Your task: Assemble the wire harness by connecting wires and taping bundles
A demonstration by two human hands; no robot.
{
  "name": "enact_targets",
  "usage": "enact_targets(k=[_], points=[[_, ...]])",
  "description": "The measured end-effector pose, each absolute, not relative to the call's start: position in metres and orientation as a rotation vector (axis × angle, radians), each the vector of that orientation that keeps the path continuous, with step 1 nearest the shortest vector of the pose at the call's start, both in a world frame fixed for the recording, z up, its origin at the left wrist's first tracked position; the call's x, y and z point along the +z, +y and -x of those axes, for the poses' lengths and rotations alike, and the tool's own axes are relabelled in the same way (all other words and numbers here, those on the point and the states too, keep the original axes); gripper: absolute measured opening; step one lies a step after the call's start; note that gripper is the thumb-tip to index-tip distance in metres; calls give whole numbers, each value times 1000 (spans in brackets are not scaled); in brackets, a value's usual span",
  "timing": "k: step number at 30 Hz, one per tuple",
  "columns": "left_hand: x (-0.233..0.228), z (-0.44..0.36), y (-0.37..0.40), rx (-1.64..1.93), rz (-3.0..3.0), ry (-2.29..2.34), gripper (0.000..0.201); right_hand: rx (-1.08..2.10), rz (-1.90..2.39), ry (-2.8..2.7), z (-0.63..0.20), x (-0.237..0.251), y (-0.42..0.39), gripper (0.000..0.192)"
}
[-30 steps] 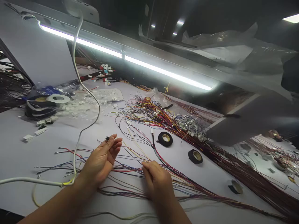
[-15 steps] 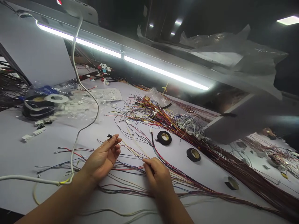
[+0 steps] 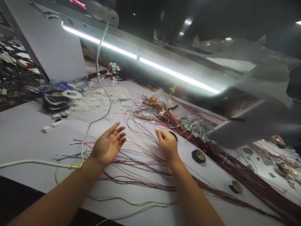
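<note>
My left hand point(image 3: 109, 144) is raised over the wires, palm up, with its fingers apart and nothing in them. My right hand point(image 3: 166, 144) is closed, thumb pressed against the curled fingers. Whatever they pinch is hidden or too small to name. It covers part of a black tape roll point(image 3: 173, 136) and the spot where a white connector lay. Beneath both hands, loose red, blue, black and yellow wires point(image 3: 141, 163) spread across the white table point(image 3: 21, 131). Thin pale wires point(image 3: 138, 146) run between the hands.
A white power cable point(image 3: 103, 86) hangs down at the left. Behind lie a tangled wire bundle point(image 3: 162, 114) and bagged white connectors point(image 3: 89, 105). More tape rolls point(image 3: 198, 156) sit at the right, beside a thick brown wire bundle point(image 3: 249, 180). A lit tube lamp point(image 3: 176, 75) crosses above.
My left hand has opened and no longer holds the black connector. My right hand has left the pale wires and moved up and right to the white connector's spot. The view has shifted.
</note>
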State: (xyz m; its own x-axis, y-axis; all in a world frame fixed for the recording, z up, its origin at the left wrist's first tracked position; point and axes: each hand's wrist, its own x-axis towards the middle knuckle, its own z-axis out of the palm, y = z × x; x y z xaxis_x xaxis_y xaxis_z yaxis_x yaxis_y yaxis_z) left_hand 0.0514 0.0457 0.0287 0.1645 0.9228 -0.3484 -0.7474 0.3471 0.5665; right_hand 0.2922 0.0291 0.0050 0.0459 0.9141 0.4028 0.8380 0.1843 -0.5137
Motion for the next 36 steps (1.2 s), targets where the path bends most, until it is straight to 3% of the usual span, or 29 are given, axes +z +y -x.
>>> enact_targets(k=[3,7,13,20,25,36], points=[[33,-39,54,1355,-226,696,15,-17,1802,-1847,-300,-11,44,27],[50,-11,61,1453,-202,610,9,-154,1728,-1899,-296,-15,23,36],[66,43,56,1420,-291,646,10,129,1398,-2177,-291,-3,-68,23],[40,88,13,1086,-1066,1354,14,24,1195,-2400,-304,-28,-121,27],[33,98,-11,774,-1446,1499,12,55,1266,-2356,-299,-34,-132,30],[6,107,-34,977,-1193,1657,31,74,1195,-2407,-286,-39,-151,31]])
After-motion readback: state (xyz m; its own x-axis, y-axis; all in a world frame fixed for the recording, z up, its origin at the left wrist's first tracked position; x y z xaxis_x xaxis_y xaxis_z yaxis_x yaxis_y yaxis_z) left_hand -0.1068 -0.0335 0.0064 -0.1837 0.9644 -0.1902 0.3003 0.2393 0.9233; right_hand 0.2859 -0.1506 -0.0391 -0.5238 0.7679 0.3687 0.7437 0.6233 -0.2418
